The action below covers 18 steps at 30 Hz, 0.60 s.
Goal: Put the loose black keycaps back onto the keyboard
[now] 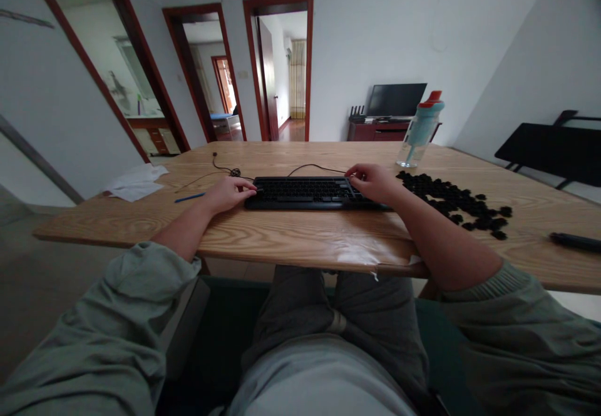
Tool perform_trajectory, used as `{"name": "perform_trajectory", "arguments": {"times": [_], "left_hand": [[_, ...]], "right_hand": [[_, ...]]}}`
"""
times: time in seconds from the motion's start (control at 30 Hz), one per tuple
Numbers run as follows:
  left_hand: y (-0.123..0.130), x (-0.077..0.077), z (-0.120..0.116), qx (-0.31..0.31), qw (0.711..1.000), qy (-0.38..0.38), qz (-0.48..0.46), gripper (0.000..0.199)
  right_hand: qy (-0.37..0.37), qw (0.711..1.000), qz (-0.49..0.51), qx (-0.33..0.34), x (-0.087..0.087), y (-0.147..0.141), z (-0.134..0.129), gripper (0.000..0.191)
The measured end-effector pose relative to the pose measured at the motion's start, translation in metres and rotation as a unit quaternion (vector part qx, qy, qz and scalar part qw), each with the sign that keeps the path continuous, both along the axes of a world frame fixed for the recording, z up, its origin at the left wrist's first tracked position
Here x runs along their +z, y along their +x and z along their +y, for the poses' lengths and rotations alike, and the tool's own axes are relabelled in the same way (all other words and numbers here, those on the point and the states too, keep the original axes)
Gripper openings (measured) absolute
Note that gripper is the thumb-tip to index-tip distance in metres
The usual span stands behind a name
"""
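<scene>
A black keyboard lies lengthwise across the wooden table in front of me. My left hand is at its left end, thumb and forefinger closed on the keyboard's edge. Over the right part of the keyboard is my right hand, its fingertips pinched together near the back row; whatever is between them is too small to tell. My right hand and forearm cover the keyboard's right end. Just right of that hand, many small black pieces, possibly loose keycaps, are spread on the table.
A clear bottle with an orange lid stands behind the black pieces. On the left lie white tissues, a blue pen and a coiled black cable. A dark elongated object rests at the right. The table's front edge is close to my lap.
</scene>
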<state>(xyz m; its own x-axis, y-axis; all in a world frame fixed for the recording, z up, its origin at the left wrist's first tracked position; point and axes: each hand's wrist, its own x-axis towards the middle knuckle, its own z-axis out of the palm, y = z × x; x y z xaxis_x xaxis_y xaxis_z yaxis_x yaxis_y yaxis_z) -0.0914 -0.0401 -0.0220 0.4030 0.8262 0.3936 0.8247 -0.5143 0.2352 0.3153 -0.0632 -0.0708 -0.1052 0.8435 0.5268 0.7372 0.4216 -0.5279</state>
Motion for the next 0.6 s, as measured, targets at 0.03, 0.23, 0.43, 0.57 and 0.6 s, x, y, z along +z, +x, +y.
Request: {"name": "perform_trajectory", "arguments": {"times": [0.03, 0.23, 0.43, 0.57, 0.6], "left_hand": [[-0.0003, 0.0000, -0.0002, 0.003, 1.000, 0.001, -0.002, 0.040], [-0.0077, -0.0049, 0.0079, -0.016, 1.000, -0.007, 0.010, 0.042], [-0.0067, -0.0050, 0.0077, -0.033, 0.999, -0.008, 0.016, 0.040], [-0.0023, -0.0021, 0.0035, -0.054, 0.998, -0.010, 0.008, 0.037], [-0.0015, -0.0015, 0.0026, -0.060, 0.998, -0.010, 0.007, 0.036]], "right_hand": [[-0.003, 1.000, -0.001, 0.001, 0.0000, 0.0000, 0.0003, 0.030], [-0.014, 1.000, -0.013, -0.011, 0.0008, -0.0012, -0.0013, 0.029], [-0.024, 1.000, -0.019, -0.003, 0.0004, -0.0006, -0.0007, 0.029], [-0.036, 0.999, -0.028, -0.006, 0.0007, -0.0007, -0.0012, 0.028], [-0.038, 0.999, -0.029, -0.007, 0.0009, -0.0008, -0.0016, 0.028]]}}
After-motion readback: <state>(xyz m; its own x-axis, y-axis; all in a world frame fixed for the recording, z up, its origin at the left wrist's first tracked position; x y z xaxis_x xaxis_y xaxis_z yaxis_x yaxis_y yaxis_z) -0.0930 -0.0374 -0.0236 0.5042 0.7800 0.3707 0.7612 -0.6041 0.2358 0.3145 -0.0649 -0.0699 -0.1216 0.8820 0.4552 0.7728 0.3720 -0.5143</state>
